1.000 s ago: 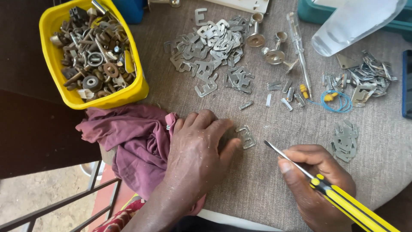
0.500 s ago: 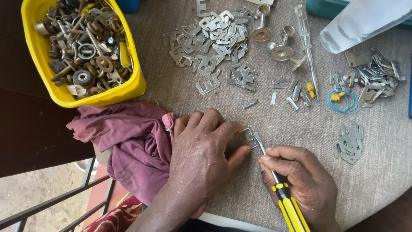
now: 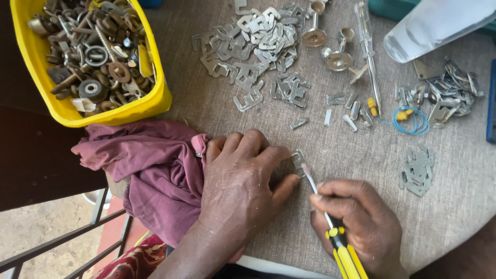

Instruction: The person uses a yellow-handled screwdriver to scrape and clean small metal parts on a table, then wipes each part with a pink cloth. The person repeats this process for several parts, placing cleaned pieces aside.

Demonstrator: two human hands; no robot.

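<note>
My left hand (image 3: 243, 181) lies palm down on the grey cloth-covered table (image 3: 361, 170), its fingertips pinning a small flat metal clip (image 3: 298, 157). My right hand (image 3: 361, 227) grips a yellow-and-black screwdriver (image 3: 338, 243) like a pen. The screwdriver's tip touches the clip just right of my left fingers. Part of the clip is hidden under my left hand.
A maroon rag (image 3: 150, 175) lies under my left wrist. A yellow tub (image 3: 93, 57) of rusty washers and bolts stands at the far left. Several metal clips (image 3: 253, 46) are piled ahead, with smaller piles (image 3: 449, 93), a blue wire loop (image 3: 411, 120) and a clear-handled tool (image 3: 368, 46) to the right.
My right hand brought the screwdriver from the lower right to the clip and stood it more upright. My left hand stayed on the clip.
</note>
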